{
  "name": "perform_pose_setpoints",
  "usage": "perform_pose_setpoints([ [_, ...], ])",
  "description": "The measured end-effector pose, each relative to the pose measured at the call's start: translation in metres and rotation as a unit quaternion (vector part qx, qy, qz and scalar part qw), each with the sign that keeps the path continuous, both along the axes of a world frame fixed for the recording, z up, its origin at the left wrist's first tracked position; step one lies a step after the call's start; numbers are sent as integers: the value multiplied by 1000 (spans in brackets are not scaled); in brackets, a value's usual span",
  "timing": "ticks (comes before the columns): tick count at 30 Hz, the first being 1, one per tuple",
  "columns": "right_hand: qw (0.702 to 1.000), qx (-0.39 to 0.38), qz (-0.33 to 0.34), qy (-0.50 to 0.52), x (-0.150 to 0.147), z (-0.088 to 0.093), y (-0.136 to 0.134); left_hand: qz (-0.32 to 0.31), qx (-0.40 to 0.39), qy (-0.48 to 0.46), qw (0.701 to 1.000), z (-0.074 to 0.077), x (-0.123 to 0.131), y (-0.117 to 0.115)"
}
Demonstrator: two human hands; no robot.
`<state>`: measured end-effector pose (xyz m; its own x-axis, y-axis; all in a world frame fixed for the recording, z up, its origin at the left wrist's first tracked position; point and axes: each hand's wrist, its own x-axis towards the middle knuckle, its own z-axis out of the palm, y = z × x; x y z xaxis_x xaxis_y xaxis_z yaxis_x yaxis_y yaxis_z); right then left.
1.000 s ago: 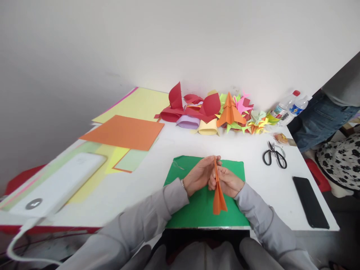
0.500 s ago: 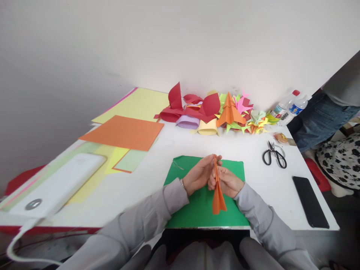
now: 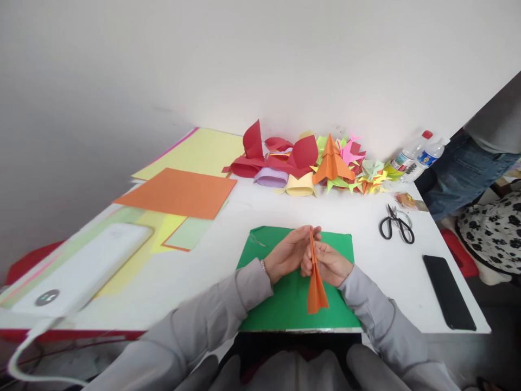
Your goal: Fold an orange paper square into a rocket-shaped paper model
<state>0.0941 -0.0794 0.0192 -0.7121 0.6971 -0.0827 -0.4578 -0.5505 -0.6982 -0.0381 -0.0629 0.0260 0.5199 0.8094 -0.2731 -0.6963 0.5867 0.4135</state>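
An orange folded paper plane (image 3: 317, 293) is held upright on edge between both hands, its wide tail toward me and its narrow nose pointing away. My left hand (image 3: 288, 253) is closed on the nose part from the left, with a beaded bracelet at the wrist. My right hand (image 3: 329, 264) pinches the body from the right, near the middle. Some of the fingers are hidden behind the paper. Below the hands lies a green board (image 3: 280, 309) at the table's front edge.
Orange paper (image 3: 179, 193) and other coloured sheets lie left, beside a white device (image 3: 85, 269) with a cable. Folded paper pieces (image 3: 301, 157) line the wall. Scissors (image 3: 396, 224), a black phone (image 3: 448, 292) and bottles (image 3: 423, 157) are right; a person in jeans (image 3: 468, 168) is beyond.
Both hands keep nearly the same grip on the plane. Its tail sits very slightly lower, and the whole view has shifted a little.
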Motion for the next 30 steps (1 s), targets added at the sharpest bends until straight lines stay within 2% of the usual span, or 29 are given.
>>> perform_pose_setpoints([
  [9,1000,-1,-9,-12,-1,-2,1,27,-18,18,999,0,0,1],
  [12,1000,0,-7,-8,-1,-2,1,35,1,20,999,2,0,0],
  [21,1000,-3,-5,6,-1,0,-1,5,56,14,998,3,-1,-3],
  [30,1000,-12,-10,-8,-1,-2,1,17,10,14,1000,-5,3,0],
])
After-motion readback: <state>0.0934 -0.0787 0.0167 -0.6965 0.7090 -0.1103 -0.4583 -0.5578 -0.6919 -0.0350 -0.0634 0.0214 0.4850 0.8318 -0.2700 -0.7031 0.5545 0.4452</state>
